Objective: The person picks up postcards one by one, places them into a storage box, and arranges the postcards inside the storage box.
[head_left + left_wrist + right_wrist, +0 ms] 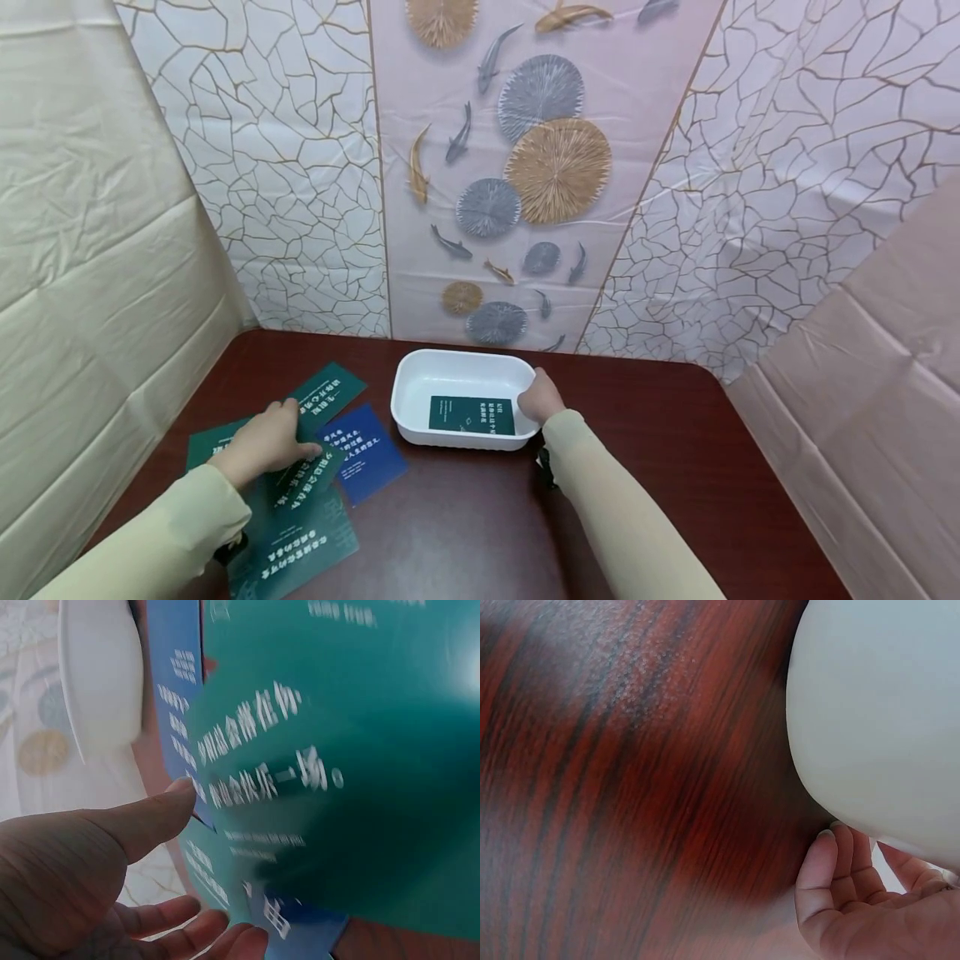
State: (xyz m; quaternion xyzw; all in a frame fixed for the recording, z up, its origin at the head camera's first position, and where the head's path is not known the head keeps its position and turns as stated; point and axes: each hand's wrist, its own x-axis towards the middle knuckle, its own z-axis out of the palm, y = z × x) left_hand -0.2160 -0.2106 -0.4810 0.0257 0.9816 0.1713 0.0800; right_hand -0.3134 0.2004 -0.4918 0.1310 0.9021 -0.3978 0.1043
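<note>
My right hand [542, 396] grips the right end of a white rectangular plastic basin [465, 373], its fingers curled against the outside of the wall in the right wrist view. One dark green card [457, 413] with white writing lies flat inside the basin. On the left, my left hand [258, 442] reaches over a spread of overlapping cards, fingers loosely bent and apart. In the left wrist view its thumb tip comes right to the edge of a green printed card [300, 817], while the other fingers [172, 919] lie below over more cards.
Around the left hand lie a blue card [371, 467], a green card [333, 392] at the back and a larger green card [315, 533] at the front. The dark red wood table [450, 517] ends at a patterned cloth wall [300, 275] behind, with beige cloth on both sides.
</note>
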